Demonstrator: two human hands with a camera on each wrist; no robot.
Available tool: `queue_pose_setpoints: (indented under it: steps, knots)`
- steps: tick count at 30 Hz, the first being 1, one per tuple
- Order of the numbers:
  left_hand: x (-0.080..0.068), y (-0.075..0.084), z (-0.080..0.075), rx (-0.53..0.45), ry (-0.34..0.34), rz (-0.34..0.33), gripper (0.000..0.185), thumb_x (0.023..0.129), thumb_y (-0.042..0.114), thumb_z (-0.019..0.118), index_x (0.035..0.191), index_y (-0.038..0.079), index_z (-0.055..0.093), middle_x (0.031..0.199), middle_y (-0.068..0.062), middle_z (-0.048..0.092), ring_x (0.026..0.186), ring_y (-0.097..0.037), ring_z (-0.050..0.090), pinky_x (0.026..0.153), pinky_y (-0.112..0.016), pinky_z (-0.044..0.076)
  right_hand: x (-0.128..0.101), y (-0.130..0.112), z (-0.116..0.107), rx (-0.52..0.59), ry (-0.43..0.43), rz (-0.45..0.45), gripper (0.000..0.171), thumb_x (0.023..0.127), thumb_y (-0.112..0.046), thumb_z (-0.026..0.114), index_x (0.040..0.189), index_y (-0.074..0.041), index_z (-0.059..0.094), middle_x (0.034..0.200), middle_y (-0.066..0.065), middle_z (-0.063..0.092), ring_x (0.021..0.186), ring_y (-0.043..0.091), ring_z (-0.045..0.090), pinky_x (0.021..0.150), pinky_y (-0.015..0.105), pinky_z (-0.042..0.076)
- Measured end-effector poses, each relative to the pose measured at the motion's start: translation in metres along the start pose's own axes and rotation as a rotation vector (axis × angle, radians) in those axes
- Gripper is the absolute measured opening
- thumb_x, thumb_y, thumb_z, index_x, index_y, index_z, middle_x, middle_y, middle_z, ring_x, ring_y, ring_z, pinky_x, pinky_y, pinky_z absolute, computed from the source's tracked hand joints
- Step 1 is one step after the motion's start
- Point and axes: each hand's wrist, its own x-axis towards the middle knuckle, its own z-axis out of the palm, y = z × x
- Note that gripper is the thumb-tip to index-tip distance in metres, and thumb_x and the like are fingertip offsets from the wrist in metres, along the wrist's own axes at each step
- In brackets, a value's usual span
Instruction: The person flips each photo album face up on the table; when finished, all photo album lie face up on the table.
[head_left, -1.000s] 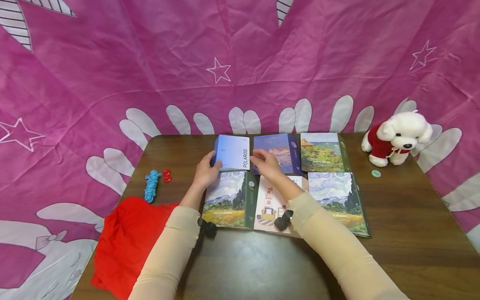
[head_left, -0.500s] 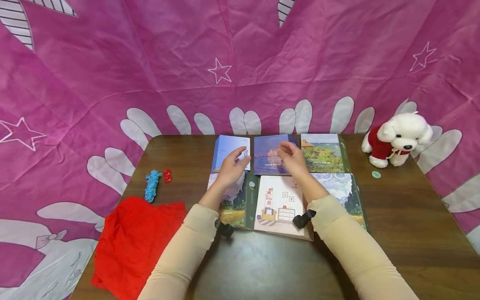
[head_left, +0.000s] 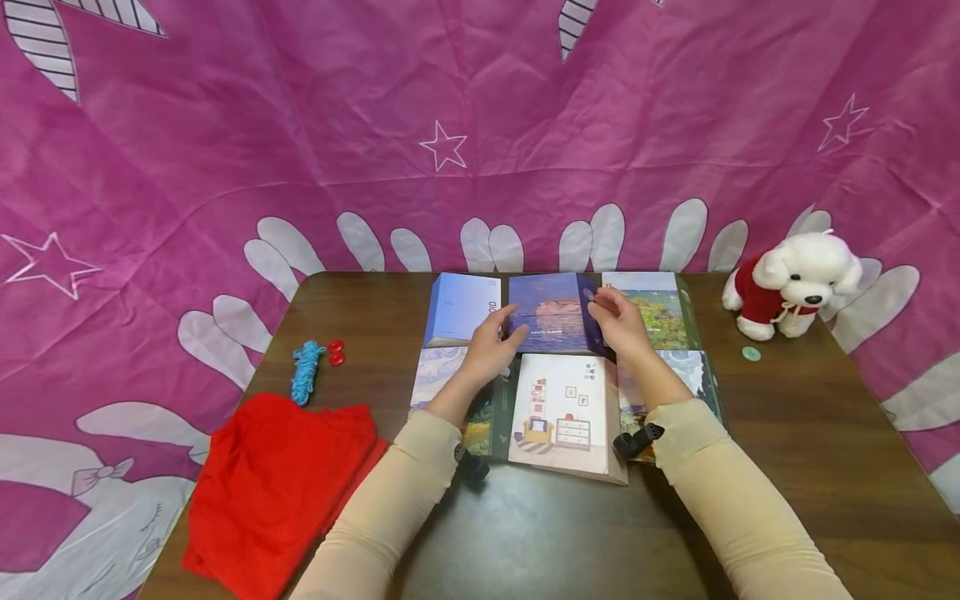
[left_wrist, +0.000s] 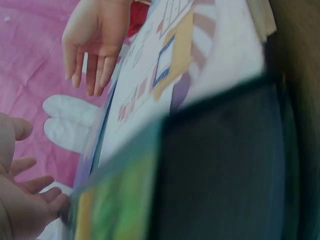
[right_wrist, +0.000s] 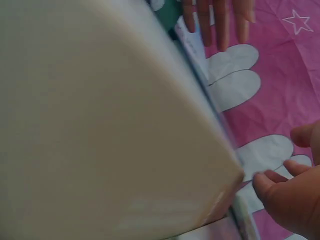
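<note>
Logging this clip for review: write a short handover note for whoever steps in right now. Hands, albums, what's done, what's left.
Left hand: open, at the left edge of the blue photo album.
Right hand: open, at its right edge.
Neither grips it.
Done: six albums lie in two rows on the table; Polaroid album back left, white room-print album front centre.
Left: blue album probably still needs squaring.

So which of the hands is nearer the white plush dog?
Right. The right hand is over the albums, on the side toward the white plush dog; the left hand lies farther away across the albums.
</note>
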Motion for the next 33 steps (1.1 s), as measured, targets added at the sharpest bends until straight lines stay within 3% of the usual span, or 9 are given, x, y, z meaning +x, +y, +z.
queue_pose_setpoints:
  steps: [4, 11, 16, 23, 33]
  knots:
    - [0.003, 0.006, 0.010, 0.011, 0.018, -0.045, 0.059, 0.104, 0.031, 0.057, 0.155, 0.008, 0.039, 0.155, -0.016, 0.044, 0.141, -0.036, 0.043, 0.114, -0.047, 0.039, 0.002, 0.010, 0.001, -0.007, 0.003, -0.001, 0.058, 0.107, -0.020, 0.052, 0.158, -0.005, 0.030, 0.159, 0.019, 0.034, 0.147, 0.034, 0.033, 0.119, 0.045, 0.031]
    - [0.013, 0.010, 0.025, 0.070, 0.021, -0.105, 0.069, 0.102, 0.038, 0.059, 0.158, 0.007, 0.034, 0.160, -0.013, 0.038, 0.147, -0.034, 0.034, 0.120, -0.046, 0.029, 0.004, 0.017, 0.004, 0.080, -0.123, 0.071, 0.064, 0.108, -0.022, 0.051, 0.161, -0.006, 0.021, 0.166, 0.018, 0.020, 0.153, 0.031, 0.018, 0.123, 0.046, 0.021]
    - [0.015, 0.011, 0.031, 0.090, 0.028, -0.138, 0.072, 0.100, 0.041, 0.060, 0.158, 0.006, 0.034, 0.162, -0.018, 0.032, 0.149, -0.035, 0.030, 0.121, -0.047, 0.026, 0.006, 0.017, 0.005, 0.123, -0.168, 0.069, 0.066, 0.107, -0.021, 0.050, 0.162, -0.006, 0.017, 0.168, 0.018, 0.011, 0.155, 0.030, 0.008, 0.124, 0.045, 0.014]
    - [0.018, 0.009, 0.032, 0.087, 0.025, -0.182, 0.076, 0.097, 0.042, 0.063, 0.157, 0.005, 0.035, 0.163, -0.018, 0.029, 0.150, -0.035, 0.028, 0.121, -0.047, 0.025, 0.008, 0.016, 0.006, 0.180, -0.169, 0.084, 0.067, 0.106, -0.017, 0.051, 0.162, -0.004, 0.015, 0.168, 0.017, 0.010, 0.155, 0.028, 0.009, 0.125, 0.043, 0.014]
    - [0.022, 0.012, 0.040, 0.127, -0.057, -0.164, 0.078, 0.096, 0.044, 0.065, 0.157, 0.005, 0.035, 0.165, -0.016, 0.025, 0.151, -0.032, 0.025, 0.122, -0.044, 0.024, 0.004, 0.009, 0.004, 0.221, -0.138, 0.080, 0.067, 0.105, -0.014, 0.052, 0.161, -0.001, 0.017, 0.167, 0.017, 0.014, 0.154, 0.028, 0.012, 0.125, 0.041, 0.013]
